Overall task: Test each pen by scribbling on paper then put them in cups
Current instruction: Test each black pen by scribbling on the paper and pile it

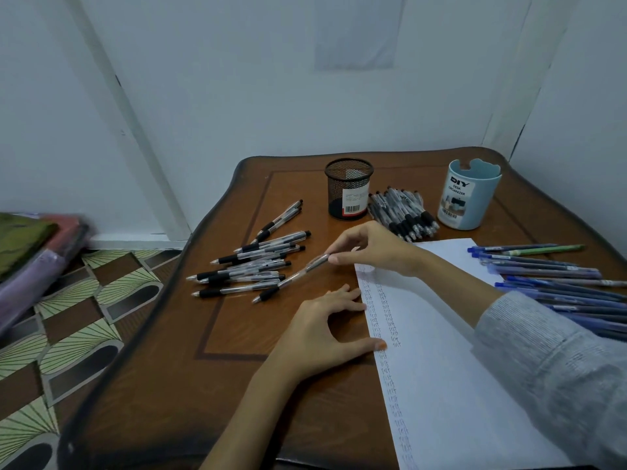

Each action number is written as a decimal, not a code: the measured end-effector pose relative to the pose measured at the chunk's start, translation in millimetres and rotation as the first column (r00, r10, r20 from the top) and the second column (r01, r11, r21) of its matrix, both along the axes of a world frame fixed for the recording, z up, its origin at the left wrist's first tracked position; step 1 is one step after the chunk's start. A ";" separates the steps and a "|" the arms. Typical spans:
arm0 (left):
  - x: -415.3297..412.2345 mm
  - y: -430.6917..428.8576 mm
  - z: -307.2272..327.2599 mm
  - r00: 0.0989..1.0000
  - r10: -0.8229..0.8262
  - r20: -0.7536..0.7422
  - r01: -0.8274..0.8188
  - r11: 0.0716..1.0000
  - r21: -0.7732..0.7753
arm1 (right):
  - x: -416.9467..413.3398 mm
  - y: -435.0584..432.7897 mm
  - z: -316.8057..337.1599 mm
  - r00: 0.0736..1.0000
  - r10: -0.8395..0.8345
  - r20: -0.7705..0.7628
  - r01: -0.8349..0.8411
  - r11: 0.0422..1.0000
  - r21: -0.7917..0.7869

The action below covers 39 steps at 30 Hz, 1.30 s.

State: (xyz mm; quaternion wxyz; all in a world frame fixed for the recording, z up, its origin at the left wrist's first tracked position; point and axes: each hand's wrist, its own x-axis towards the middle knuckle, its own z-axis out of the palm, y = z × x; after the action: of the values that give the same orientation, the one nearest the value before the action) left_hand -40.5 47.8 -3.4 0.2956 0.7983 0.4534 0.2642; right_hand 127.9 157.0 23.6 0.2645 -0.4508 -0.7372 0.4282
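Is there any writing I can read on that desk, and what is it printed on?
"DIY": label on the light blue cup.
"DESK ORGANIZER": same label, just below.
Sticker on the black mesh cup: barcode, print too small to read.
Scribbles on the paper: no legible words.

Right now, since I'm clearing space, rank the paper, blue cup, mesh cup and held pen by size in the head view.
1. paper
2. blue cup
3. mesh cup, slightly smaller
4. held pen, thinnest
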 end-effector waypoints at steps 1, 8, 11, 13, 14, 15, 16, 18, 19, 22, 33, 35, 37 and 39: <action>-0.2 -0.2 -0.4 1.000 -0.001 0.006 0.001 1.000 0.003 | 3.9 -1.1 0.8 0.998 -0.036 -0.059 0.035 0.999 -0.020; -0.9 -0.9 -1.4 1.000 0.003 0.014 -0.003 1.000 0.002 | 21.4 -15.8 19.4 0.745 -0.255 -0.617 0.103 0.957 -0.270; -0.4 -1.2 -1.1 1.000 0.008 0.024 -0.008 1.000 0.005 | 26.8 -24.1 32.2 0.572 -0.357 -0.738 0.151 0.931 -0.333; 0.0 -2.0 -0.4 1.000 0.008 0.020 -0.009 1.000 0.013 | 29.8 -29.4 40.5 0.452 -0.437 -0.778 0.171 0.898 -0.405; 0.0 -2.4 0.1 1.000 0.007 0.014 -0.008 1.000 0.012 | 31.4 -32.4 44.1 0.413 -0.470 -0.780 0.176 0.881 -0.438; 0.0 -2.6 0.4 1.000 0.007 0.012 -0.007 1.000 0.009 | 32.6 -35.7 47.2 0.393 -0.494 -0.776 0.173 0.868 -0.465; -0.2 -2.7 0.5 1.000 0.007 0.013 -0.007 1.000 0.006 | 33.6 -39.4 50.3 0.385 -0.506 -0.772 0.164 0.860 -0.482; -0.7 -3.2 0.1 1.000 0.011 0.012 -0.011 1.000 0.004 | 35.2 -48.6 55.8 0.393 -0.520 -0.759 0.158 0.851 -0.501; -0.8 -3.4 -0.3 1.000 0.016 0.010 -0.016 1.000 0.006 | 36.1 -53.7 58.3 0.405 -0.525 -0.749 0.162 0.847 -0.506; -1.0 -3.6 -1.5 1.000 0.021 0.013 -0.021 1.000 0.019 | 38.6 -67.7 64.7 0.437 -0.516 -0.736 0.136 0.847 -0.513; 1.1 -2.6 -6.1 1.000 0.011 0.023 -0.012 1.000 0.024 | 41.8 -104.8 52.4 0.519 -0.488 -0.701 0.225 0.870 -0.439; 1.4 -2.6 -6.0 0.999 0.014 0.028 -0.015 1.000 0.027 | 43.1 -108.2 46.3 0.501 -0.532 -0.682 0.214 0.840 -0.498; 1.2 -1.6 -6.7 0.999 0.018 0.029 -0.019 0.999 0.032 | 45.7 -113.2 39.0 0.508 -0.574 -0.642 0.169 0.798 -0.579; 0.9 -1.0 -7.6 1.000 0.015 0.020 -0.016 0.999 0.035 | 47.7 -118.7 31.0 0.593 -0.603 -0.533 0.193 0.749 -0.634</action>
State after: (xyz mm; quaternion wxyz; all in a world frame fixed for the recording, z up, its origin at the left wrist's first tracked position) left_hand -39.5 46.8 -11.0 0.2839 0.7972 0.4519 0.2823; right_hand 175.6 38.3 54.6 0.4897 -0.4615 -0.3067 0.6732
